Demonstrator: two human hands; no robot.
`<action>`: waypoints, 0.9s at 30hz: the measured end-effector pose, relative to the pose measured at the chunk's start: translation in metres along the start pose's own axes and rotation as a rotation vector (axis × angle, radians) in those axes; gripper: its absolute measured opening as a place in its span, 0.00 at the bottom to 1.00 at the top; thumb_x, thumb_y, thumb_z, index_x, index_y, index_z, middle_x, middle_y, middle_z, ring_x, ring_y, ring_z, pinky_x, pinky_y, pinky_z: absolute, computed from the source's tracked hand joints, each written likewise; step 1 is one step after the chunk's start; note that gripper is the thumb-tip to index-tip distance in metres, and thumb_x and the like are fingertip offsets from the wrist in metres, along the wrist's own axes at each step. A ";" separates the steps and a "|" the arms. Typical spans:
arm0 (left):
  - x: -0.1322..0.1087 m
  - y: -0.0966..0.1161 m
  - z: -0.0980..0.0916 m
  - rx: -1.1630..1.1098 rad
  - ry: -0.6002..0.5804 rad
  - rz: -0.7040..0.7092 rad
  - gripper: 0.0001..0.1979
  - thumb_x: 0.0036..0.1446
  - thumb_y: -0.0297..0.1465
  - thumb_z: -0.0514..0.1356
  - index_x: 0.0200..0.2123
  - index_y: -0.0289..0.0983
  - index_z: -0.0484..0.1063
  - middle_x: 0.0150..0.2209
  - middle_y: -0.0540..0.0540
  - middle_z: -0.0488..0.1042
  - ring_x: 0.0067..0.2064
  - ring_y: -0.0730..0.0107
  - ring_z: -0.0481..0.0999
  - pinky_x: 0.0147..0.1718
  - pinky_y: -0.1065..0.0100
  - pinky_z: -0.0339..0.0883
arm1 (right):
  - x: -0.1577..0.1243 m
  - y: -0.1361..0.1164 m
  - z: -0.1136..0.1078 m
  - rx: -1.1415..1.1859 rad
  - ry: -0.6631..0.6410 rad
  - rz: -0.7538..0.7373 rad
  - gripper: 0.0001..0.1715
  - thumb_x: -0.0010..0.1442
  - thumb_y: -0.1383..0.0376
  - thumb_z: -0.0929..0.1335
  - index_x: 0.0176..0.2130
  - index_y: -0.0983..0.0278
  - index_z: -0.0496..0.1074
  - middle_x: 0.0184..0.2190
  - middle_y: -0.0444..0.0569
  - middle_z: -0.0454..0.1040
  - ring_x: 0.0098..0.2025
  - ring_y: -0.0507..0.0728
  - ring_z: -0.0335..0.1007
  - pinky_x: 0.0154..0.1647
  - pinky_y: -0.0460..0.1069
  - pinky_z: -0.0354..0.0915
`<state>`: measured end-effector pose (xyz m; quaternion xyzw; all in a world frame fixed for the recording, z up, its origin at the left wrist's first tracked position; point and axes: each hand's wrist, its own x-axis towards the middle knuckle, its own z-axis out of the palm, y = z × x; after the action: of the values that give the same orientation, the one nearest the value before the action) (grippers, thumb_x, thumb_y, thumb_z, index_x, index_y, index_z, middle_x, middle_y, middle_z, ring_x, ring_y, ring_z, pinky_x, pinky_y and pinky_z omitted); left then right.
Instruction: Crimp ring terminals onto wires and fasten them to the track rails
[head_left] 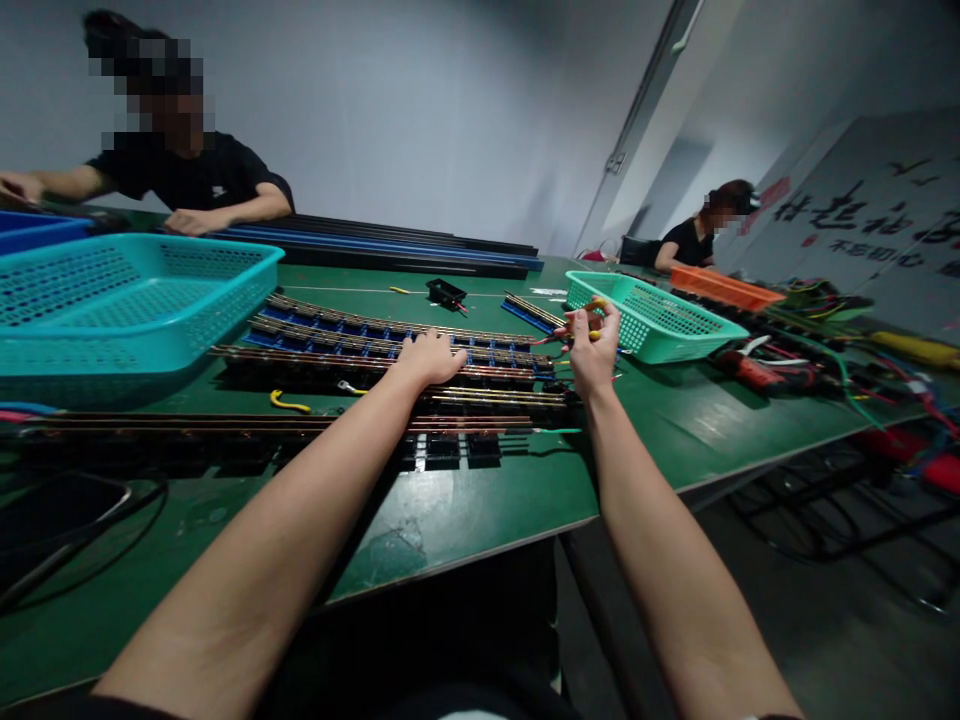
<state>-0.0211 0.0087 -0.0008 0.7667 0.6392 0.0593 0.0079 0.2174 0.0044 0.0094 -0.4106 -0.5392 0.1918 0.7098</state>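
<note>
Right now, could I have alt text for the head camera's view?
A bare left hand lies on slim coppery metal rails; the right hand holds a small brownish item near their ends. A turquoise plastic basket and a pale green plastic basket flank them on a green table, two people beyond.

Dim room, sheen on green tabletop (517, 510)

Cool, subdued light falls most evenly across the far wall (420, 120), while the floor (862, 640) at near right sinks into shadow. Soft glare patches the tabletop near its edge. Wide-lens stretch enlarges the near forearms (247, 560) and tilts lines at right. Outer areas look soft; pixel blocks cover two heads (165, 80).
</note>
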 end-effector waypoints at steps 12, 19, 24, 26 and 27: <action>0.001 0.000 0.001 0.003 0.005 0.001 0.33 0.60 0.47 0.39 0.57 0.33 0.63 0.59 0.33 0.62 0.58 0.48 0.63 0.53 0.51 0.56 | 0.000 0.009 0.002 0.039 -0.087 0.108 0.27 0.53 0.48 0.67 0.45 0.60 0.58 0.30 0.41 0.71 0.22 0.47 0.67 0.17 0.41 0.57; 0.001 0.000 0.002 0.006 0.015 0.004 0.33 0.60 0.48 0.39 0.57 0.32 0.64 0.59 0.33 0.63 0.57 0.48 0.64 0.52 0.51 0.57 | -0.006 0.001 0.003 -0.008 -0.150 0.090 0.23 0.50 0.47 0.69 0.34 0.63 0.69 0.19 0.38 0.63 0.19 0.46 0.56 0.19 0.43 0.54; 0.001 0.001 0.002 0.016 0.017 0.001 0.34 0.60 0.48 0.39 0.56 0.32 0.64 0.59 0.33 0.62 0.57 0.47 0.64 0.52 0.50 0.57 | -0.016 -0.003 0.004 -0.159 -0.325 0.013 0.18 0.51 0.52 0.70 0.32 0.65 0.73 0.17 0.38 0.58 0.19 0.45 0.50 0.21 0.44 0.49; 0.001 0.001 0.002 0.019 0.017 -0.001 0.34 0.60 0.48 0.38 0.57 0.32 0.64 0.59 0.33 0.62 0.57 0.48 0.64 0.53 0.51 0.57 | -0.019 -0.003 0.004 -0.218 -0.357 -0.013 0.16 0.51 0.55 0.69 0.31 0.66 0.74 0.17 0.38 0.57 0.19 0.45 0.48 0.21 0.44 0.48; 0.001 0.001 0.002 0.019 0.018 -0.002 0.34 0.60 0.48 0.38 0.57 0.33 0.64 0.59 0.34 0.62 0.57 0.48 0.64 0.53 0.51 0.57 | -0.020 -0.003 0.005 -0.252 -0.369 -0.027 0.15 0.51 0.56 0.69 0.31 0.66 0.74 0.16 0.37 0.57 0.19 0.45 0.48 0.21 0.44 0.47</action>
<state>-0.0198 0.0100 -0.0023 0.7655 0.6406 0.0600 -0.0050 0.2058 -0.0099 0.0001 -0.4466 -0.6851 0.1856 0.5447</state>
